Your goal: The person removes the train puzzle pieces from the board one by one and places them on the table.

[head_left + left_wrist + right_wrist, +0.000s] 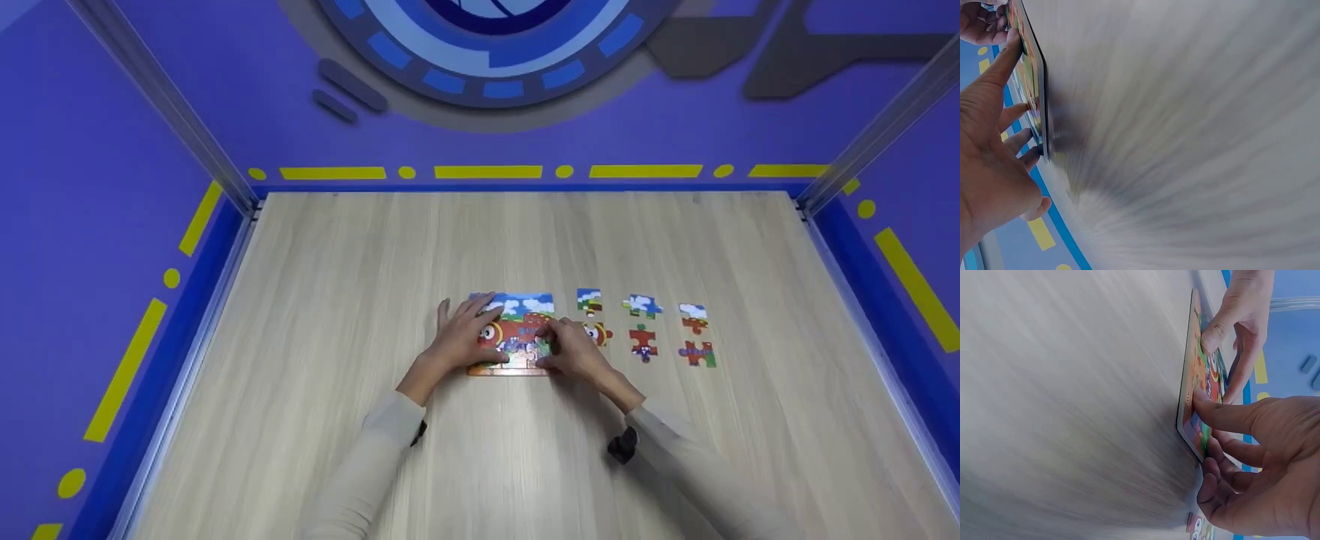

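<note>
A cartoon jigsaw puzzle in a flat tray point(512, 372) lies on the wooden table, showing blue sky, clouds and a red figure. My left hand point(459, 335) rests on its left part, fingers spread and thumb along the lower part. In the left wrist view the left hand's fingertips point(1028, 135) touch the far edge. At the tray's right side my right hand point(579, 349) has its thumb point(1224, 415) and curled fingers around a puzzle piece at the lower right corner; the fingers partly hide that piece.
Loose puzzle pieces lie right of the tray: a sky piece point(589, 300), an eye piece point(596, 334), a cloud piece point(642, 305), a red piece point(643, 343), and two more farther right, the lower one point(697, 353) red and green. Blue walls point(495, 142) enclose the table.
</note>
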`<state>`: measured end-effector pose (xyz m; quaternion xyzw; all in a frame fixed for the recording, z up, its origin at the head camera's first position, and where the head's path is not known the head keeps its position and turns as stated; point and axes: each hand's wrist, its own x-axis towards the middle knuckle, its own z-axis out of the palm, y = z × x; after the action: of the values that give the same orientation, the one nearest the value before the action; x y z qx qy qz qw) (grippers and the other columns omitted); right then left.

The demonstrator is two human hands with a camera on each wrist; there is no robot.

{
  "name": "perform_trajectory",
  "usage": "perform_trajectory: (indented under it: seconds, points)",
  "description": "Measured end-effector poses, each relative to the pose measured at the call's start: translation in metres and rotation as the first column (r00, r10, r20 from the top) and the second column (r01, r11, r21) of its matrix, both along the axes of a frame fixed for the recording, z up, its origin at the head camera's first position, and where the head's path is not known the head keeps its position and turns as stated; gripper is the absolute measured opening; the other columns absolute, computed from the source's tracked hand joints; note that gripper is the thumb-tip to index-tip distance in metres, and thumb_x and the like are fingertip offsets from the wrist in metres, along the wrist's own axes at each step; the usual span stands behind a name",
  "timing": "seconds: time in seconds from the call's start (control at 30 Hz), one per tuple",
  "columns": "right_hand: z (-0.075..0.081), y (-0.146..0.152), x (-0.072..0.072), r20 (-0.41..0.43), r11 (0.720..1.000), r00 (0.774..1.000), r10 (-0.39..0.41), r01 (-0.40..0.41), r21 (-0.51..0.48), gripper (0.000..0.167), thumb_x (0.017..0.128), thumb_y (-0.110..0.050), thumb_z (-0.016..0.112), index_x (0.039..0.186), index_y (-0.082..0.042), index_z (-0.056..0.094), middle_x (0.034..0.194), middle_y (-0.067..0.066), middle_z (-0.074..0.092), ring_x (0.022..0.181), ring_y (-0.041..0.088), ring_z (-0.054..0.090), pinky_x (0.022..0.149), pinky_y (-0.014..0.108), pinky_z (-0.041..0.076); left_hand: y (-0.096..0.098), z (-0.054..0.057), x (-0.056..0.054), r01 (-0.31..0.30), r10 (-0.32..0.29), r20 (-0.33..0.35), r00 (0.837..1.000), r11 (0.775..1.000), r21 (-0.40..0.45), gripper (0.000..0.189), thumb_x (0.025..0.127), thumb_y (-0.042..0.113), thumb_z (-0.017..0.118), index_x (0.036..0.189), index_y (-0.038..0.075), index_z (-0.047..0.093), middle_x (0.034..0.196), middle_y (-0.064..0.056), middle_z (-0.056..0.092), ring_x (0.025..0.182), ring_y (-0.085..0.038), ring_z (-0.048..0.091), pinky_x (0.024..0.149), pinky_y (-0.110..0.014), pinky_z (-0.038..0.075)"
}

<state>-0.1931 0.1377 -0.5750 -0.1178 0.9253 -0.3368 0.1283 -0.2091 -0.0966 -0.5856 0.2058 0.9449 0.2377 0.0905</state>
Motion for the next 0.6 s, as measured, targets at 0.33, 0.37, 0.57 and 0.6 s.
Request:
perform_trajectory:
  seconds: [0.33,0.37,0.57,0.6]
  points:
    - [-0.005,0.004,0.009,-0.080,0.996,0.996,-0.044,0.037,-0.086,0.038,0.085,-0.010,0.083,0.117,-0.007,0.064,0.101,0.008,0.066,0.088,0.019,0.055,0.080,0.036,0.049,0.000,0.000,-0.001,-0.003,0.003,-0.002,1.000,1.000,0.003,0.086,0.083,0.052,0.080,0.154,0.015,0.047,0.168,-0.008,0.031,0.155,-0.034,0.027,0.121,-0.070,0.006]
    - [-0.005,0.005,0.010,-0.095,0.994,0.994,-0.046,0.036,-0.103,0.036,0.084,-0.009,0.083,0.116,-0.008,0.064,0.101,0.007,0.066,0.088,0.018,0.056,0.080,0.036,0.049,0.000,0.000,-0.001,-0.001,0.001,0.000,1.000,1.000,0.003,0.087,0.083,0.052,0.080,0.154,0.015,0.047,0.168,-0.008,0.031,0.155,-0.034,0.027,0.121,-0.069,0.006]
    - [-0.007,0.010,0.015,-0.131,0.982,0.990,-0.061,0.036,-0.187,0.033,0.085,-0.003,0.081,0.114,-0.012,0.068,0.102,0.005,0.070,0.086,0.016,0.063,0.079,0.035,0.054,0.000,0.000,0.000,0.001,-0.001,0.003,1.000,1.000,0.003,0.087,0.083,0.053,0.081,0.154,0.015,0.047,0.168,-0.008,0.031,0.155,-0.034,0.027,0.121,-0.070,0.007]
    - [-0.007,0.010,0.016,-0.129,0.980,0.989,-0.065,0.039,-0.197,0.033,0.085,-0.002,0.080,0.115,-0.012,0.068,0.102,0.005,0.071,0.085,0.015,0.064,0.079,0.035,0.055,0.000,0.000,0.000,-0.001,0.001,0.002,1.000,1.000,0.003,0.087,0.083,0.053,0.081,0.154,0.015,0.047,0.168,-0.008,0.032,0.155,-0.034,0.027,0.121,-0.071,0.007]
